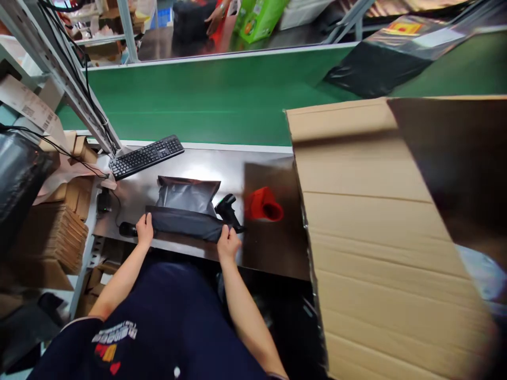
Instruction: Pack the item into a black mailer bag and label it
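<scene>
A black plastic mailer bag (186, 197) lies on the metal table, its near part folded over into a wide band. My left hand (144, 229) pinches the left end of that band, and my right hand (228, 243) pinches its right end. What is inside the bag is hidden. Just right of the bag lies a black handheld barcode scanner (228, 209), close to my right hand. A red roll (264, 205) rests farther right. Beside my left hand is a small black cylindrical object (127, 229) whose kind I cannot make out.
A black keyboard (146, 155) sits at the table's back left, near a metal post (75, 79). Behind runs a green conveyor belt (206, 100) carrying a black wrapped parcel (380, 66). A large cardboard sheet (368, 227) borders the right. Flat cartons (59, 232) are stacked left. Another person's hand (217, 17) shows beyond.
</scene>
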A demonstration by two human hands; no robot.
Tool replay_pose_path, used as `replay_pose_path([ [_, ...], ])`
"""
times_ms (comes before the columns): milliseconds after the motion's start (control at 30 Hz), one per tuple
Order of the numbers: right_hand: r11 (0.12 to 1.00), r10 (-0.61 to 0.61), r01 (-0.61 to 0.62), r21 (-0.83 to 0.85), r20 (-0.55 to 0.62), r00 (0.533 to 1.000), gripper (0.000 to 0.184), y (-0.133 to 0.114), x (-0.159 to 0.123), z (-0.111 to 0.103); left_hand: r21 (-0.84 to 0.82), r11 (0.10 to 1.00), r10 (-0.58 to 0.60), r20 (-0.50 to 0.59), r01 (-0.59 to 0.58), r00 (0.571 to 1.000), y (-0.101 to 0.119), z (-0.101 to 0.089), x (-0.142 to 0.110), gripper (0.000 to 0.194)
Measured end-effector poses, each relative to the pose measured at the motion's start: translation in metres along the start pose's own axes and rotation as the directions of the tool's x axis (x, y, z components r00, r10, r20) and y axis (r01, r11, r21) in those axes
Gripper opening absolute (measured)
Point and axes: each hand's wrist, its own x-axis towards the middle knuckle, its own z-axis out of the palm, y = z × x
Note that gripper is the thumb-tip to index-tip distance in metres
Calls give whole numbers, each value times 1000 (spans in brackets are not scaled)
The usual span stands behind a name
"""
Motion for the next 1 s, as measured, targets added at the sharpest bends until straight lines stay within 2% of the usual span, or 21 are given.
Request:
replay_pose_path([
  [67,994,-11,10,-108,-1,1000,63,-5,6,6,63,998,-4,-13,5,1000,4,4,8,49],
  [167,963,1,24,-267,94,996,65,0,14,14,164,986,-28,45,20,999,6,10,18,41],
  [300,946,-33,94,-312,198,980,66,21,15,16,277,959,-97,121,60,988,0,15,15,37],
  [400,946,-113,143,-289,119,986,62,29,5,7,320,945,-109,106,70,988,-5,9,0,37],
  [467,922,-265,278,-270,84,961,59,21,-7,2,349,936,17,112,-55,994,-4,6,-12,49],
  [500,886,-369,388,-255,121,921,55,13,-13,2,365,912,130,172,-186,976,-2,7,-17,54],
  [533,831,-468,505,-233,196,862,51,2,-19,5,370,863,253,275,-345,927,1,9,-20,56],
  [567,770,-542,604,-206,289,789,48,-9,-24,9,358,788,356,399,-501,845,5,14,-22,58],
  [600,718,-578,670,-186,376,724,47,-21,-26,17,337,710,412,513,-618,753,10,19,-22,59],
  [633,689,-579,701,-188,439,687,48,-30,-27,25,328,656,417,593,-680,689,13,26,-19,61],
  [667,682,-555,700,-212,474,683,50,-36,-25,34,342,628,394,635,-699,665,16,33,-16,64],
  [733,716,-477,641,-278,476,739,57,-35,-15,50,404,632,317,643,-661,697,15,45,-5,74],
  [800,772,-416,565,-289,442,795,70,-18,-5,59,426,683,252,625,-593,739,7,55,4,84],
  [833,792,-405,545,-274,431,806,77,-6,-2,60,410,717,234,619,-563,750,1,58,7,89],
  [900,798,-423,547,-255,410,808,87,17,-1,56,350,795,228,585,-495,779,-13,66,9,95],
  [967,752,-492,598,-276,367,789,86,33,-3,46,296,872,216,482,-390,849,-26,75,6,94],
  [1000,740,-528,603,-299,298,795,85,36,-1,40,290,906,181,397,-309,900,-30,78,5,91],
])
